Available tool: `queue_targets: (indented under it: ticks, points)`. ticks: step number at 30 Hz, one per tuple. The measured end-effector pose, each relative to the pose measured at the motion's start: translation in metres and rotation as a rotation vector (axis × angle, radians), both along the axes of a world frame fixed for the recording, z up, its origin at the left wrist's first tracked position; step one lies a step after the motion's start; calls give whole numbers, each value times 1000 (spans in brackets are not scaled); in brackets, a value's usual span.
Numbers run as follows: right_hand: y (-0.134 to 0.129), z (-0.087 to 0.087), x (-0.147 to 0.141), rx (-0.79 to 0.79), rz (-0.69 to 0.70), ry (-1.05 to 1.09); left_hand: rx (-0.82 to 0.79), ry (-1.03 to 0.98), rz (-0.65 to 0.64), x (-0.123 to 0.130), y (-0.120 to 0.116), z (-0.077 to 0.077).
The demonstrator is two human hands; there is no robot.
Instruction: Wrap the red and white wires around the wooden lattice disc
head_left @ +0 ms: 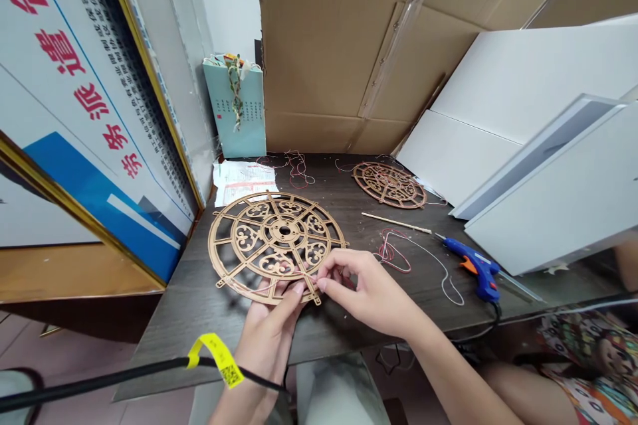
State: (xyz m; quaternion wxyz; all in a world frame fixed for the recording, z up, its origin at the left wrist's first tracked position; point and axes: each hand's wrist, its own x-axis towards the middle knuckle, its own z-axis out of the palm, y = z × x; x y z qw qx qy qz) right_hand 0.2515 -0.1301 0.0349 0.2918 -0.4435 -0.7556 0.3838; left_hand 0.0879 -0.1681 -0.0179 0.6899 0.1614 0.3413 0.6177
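A round, lattice-cut wooden wheel (285,232) with scrollwork panels and a hole in its middle is raised at its near side above the dark table. My left hand (279,315) grips its near rim, thumb on top and fingers underneath. At the same rim, close by a small tab, my right hand (363,285) is closed in a pinch with thumb and index together. A thin reddish string (299,273) runs over the near rim to these fingertips; its end is hidden by the fingers.
A second wooden wheel (389,184) lies at the back. Right of my hands are a wooden stick (396,223), loose red and white string (399,255) and a blue glue gun (473,267). Crumpled paper (245,180) lies back left. A black cable (149,372) crosses my left wrist. Someone's patterned clothing (593,358) shows right.
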Motion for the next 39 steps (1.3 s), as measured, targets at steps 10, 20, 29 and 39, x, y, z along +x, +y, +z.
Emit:
queue_targets:
  ticks: [10,20,29,39]
  points:
    - [-9,-24,-10,214,-79,40,32,-28,48,2,-1,0]
    - [-14,-26,-1,258,-53,27,-61,-64,62,3,0,5]
    - [-11,-14,5,186,-17,-14,18,-8,56,3,-1,-3]
    - [-7,-10,2,248,-6,-35,25,30,54,5,-1,0]
